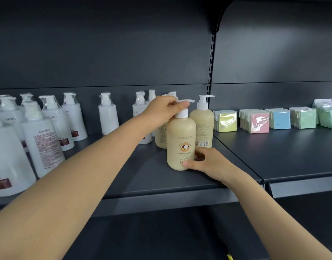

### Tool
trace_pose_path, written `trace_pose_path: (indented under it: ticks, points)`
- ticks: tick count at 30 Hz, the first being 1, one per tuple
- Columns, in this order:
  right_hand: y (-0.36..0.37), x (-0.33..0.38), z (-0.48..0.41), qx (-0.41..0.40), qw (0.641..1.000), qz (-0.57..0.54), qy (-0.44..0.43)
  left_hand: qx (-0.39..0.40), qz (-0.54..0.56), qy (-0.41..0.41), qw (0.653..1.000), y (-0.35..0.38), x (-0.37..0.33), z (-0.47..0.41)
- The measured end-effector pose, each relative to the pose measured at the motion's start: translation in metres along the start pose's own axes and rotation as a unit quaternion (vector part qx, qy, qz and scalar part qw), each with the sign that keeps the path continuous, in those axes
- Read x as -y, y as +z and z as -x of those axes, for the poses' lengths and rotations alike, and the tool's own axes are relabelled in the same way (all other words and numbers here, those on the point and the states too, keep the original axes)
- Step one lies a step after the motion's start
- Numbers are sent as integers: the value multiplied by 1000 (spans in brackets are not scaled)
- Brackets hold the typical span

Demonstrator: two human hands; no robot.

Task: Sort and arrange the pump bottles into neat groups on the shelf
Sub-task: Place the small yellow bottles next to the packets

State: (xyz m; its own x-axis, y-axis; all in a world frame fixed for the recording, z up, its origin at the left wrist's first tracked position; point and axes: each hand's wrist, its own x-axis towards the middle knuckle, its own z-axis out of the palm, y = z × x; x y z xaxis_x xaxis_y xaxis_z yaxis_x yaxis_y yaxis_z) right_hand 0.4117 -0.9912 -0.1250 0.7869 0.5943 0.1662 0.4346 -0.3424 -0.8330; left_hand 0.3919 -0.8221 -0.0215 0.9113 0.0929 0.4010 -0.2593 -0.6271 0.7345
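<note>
On shelf [152, 177], front cream bottle [181, 141] stands upright w/ L hand [166, 109] fingers pinching its pump top, R hand [208, 162] fingers curled round its base, two more cream bottles [201, 126] just behind it, white bottles [41, 141] to its left.

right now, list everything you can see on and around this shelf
white pump bottles: at least nine, white, left and middle of the left bay
cream pump bottles: three, cream, right end of the left bay
flat packets: several stacks, yellow, pink, blue, green, back of the right bay
shelf: one, dark grey, two bays
left hand: pinches the pump of the front cream bottle
right hand: grips that bottle's base
</note>
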Motion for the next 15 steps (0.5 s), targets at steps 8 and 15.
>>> trace_pose_path:
  ticks: [8,15]
  points:
    - [7,16,13,-61,974,214,29,19,-183,-8,983,-18,10,45]
    - [13,81,45,-53,791,609,8,72,-488,35,869,-81,9,90]
